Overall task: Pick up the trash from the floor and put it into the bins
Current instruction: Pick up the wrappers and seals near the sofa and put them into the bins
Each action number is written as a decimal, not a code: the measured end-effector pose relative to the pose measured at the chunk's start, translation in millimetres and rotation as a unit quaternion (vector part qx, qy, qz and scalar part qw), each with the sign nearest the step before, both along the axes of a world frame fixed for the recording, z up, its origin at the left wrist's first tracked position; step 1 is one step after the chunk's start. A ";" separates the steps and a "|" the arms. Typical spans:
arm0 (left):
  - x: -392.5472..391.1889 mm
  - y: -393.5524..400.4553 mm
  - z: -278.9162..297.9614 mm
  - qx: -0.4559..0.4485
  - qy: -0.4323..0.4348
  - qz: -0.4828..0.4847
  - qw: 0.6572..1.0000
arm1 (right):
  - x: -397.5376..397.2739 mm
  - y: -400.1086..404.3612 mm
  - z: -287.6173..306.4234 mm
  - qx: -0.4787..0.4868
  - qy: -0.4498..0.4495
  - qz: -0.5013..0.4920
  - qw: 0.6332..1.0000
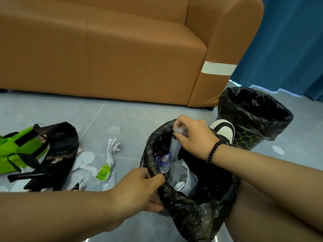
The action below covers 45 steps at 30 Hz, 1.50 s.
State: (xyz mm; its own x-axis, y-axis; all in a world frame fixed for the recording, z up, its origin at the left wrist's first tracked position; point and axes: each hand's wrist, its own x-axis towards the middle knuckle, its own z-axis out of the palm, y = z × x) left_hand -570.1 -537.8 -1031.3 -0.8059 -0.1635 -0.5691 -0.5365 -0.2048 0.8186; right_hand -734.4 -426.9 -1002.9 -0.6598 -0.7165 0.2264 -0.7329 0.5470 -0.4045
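Head view: black bag (57, 151) reads "ChaPanda".

1 head-worn view — looking forward and down, close over the near bin (190, 194) and floor (122, 119)

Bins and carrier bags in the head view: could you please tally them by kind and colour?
Black-lined bins: 2, the near bin and the far bin
Green bag: 1
Black ChaPanda bag: 1
Total: 4
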 end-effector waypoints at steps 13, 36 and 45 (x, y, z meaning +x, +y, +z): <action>1.2 -8.4 -1.0 -0.029 0.005 -0.006 1.000 | 35.1 7.5 28.0 0.127 -0.085 0.127 0.980; 2.2 -11.7 22.2 -0.076 -0.014 -0.136 0.988 | 26.5 1.1 -13.6 0.325 -0.046 0.072 0.942; 48.0 -59.0 36.3 -0.146 -0.025 -0.074 0.986 | 71.0 -30.9 56.2 0.044 0.026 0.042 0.998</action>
